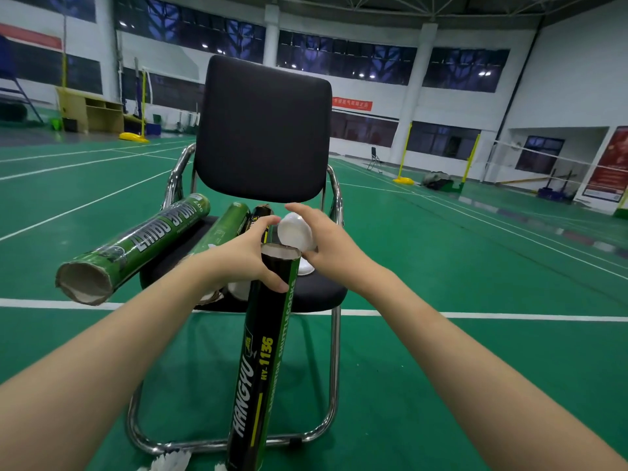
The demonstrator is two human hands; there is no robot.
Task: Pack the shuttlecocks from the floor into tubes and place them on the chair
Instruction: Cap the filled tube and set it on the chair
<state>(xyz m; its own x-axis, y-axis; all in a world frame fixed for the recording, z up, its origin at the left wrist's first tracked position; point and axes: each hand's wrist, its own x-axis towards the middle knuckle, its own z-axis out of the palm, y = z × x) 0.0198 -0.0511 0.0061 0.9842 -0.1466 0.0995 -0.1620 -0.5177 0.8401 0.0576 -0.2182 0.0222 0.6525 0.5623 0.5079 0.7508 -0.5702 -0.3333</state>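
While hands [282, 246] cap black tube [261, 351], green tubes [136, 246] crowd chair [265, 130].

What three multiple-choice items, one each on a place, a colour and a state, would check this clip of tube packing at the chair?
1. Where does the long green tube lie?
A. on the floor
B. on the chair seat, its open end sticking out past the edge
C. in the right hand

2. What colour is the tube gripped by the left hand?
A. black
B. red
C. white

3. What is the state of the black tube's top end?
A. capped
B. crushed flat
C. open, with a white cap held just above it

Answers:
1 B, it rests across the chair seat, its open mouth beyond the left edge.
2 A, the body is black with yellow-green print.
3 C, the rim shows hollow and the right hand holds the cap beside it.
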